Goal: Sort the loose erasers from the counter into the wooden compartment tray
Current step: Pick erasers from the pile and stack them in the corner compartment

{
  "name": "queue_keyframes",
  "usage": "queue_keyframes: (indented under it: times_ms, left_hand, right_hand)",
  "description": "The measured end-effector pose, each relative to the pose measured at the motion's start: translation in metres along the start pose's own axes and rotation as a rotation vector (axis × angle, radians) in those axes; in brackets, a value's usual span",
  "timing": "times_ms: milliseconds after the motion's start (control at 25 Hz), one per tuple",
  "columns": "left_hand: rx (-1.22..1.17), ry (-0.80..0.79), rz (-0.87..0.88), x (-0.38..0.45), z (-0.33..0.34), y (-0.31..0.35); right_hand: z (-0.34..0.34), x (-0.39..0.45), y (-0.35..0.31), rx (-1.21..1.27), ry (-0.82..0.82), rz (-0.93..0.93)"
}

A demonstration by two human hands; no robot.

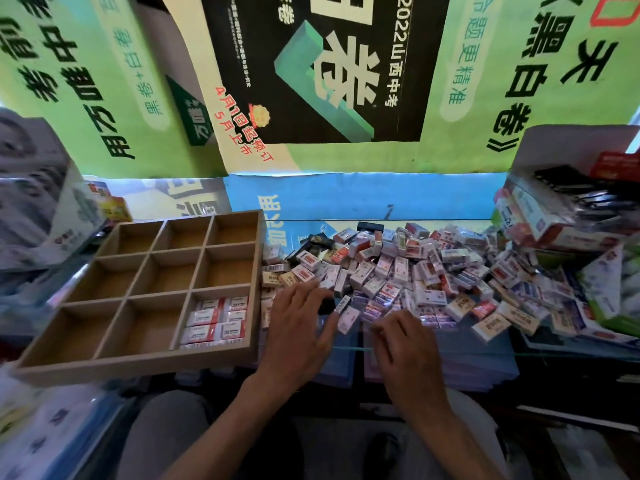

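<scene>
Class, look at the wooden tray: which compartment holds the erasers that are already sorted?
In the head view, the sorted erasers fill the near-right compartment of the wooden tray, at its corner closest to the left hand and the loose pile.

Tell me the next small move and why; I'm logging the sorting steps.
Probably the left hand should pinch a red-and-white eraser from the pile beneath its fingers and carry it to the wooden tray. Only the tray's near-right compartment holds erasers, with room left.
</scene>
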State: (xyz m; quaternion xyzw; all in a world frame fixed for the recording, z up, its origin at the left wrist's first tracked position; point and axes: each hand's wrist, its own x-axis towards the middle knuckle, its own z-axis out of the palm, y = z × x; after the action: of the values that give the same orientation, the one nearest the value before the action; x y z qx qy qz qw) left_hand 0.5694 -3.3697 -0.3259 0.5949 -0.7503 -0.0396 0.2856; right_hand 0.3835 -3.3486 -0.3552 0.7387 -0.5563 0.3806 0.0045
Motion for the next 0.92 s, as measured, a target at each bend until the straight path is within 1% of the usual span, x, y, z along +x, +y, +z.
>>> queue_keyframes:
  times_ms: [120, 200, 280, 400, 440, 480, 560, 720, 760, 880, 920]
  left_hand:
    - [-0.076, 0.144, -0.008, 0.023, -0.008, 0.008]
    - [-0.064, 0.156, -0.045, 0.051, -0.012, 0.015]
    - [-0.010, 0.067, -0.109, 0.085, -0.010, 0.020]
    - [0.030, -0.206, -0.151, 0.129, -0.001, 0.026]
    - [0.032, -0.281, -0.145, 0.137, 0.002, 0.028]
    - [0.022, -0.323, -0.137, 0.143, 0.005, 0.027]
    - [-0.034, -0.340, -0.146, 0.147, 0.006, 0.024]
    - [-0.170, -0.244, -0.226, 0.151, 0.003, 0.003]
    - [-0.212, -0.264, -0.244, 0.151, -0.001, -0.002]
    - [-0.292, -0.438, -0.231, 0.151, -0.013, -0.013]
    - [-0.294, -0.470, -0.227, 0.150, -0.016, -0.013]
  right_hand:
    - [0.003, 0.002, 0.000, 0.137, 0.102, 0.140]
    - [0.004, 0.003, -0.005, 0.156, 0.143, 0.186]
    - [0.008, 0.003, -0.008, 0.143, 0.148, 0.197]
    - [0.012, 0.002, -0.004, 0.117, 0.161, 0.163]
    - [0.013, 0.002, -0.003, 0.103, 0.165, 0.152]
    - [0.014, 0.002, -0.002, 0.091, 0.171, 0.140]
    - [0.015, 0.002, -0.002, 0.083, 0.194, 0.116]
    - [0.016, 0.002, -0.001, 0.085, 0.221, 0.107]
    - [0.017, 0.002, -0.001, 0.082, 0.217, 0.104]
    - [0.018, 0.000, 0.000, 0.074, 0.206, 0.104]
    - [0.019, 0.000, 0.000, 0.074, 0.202, 0.110]
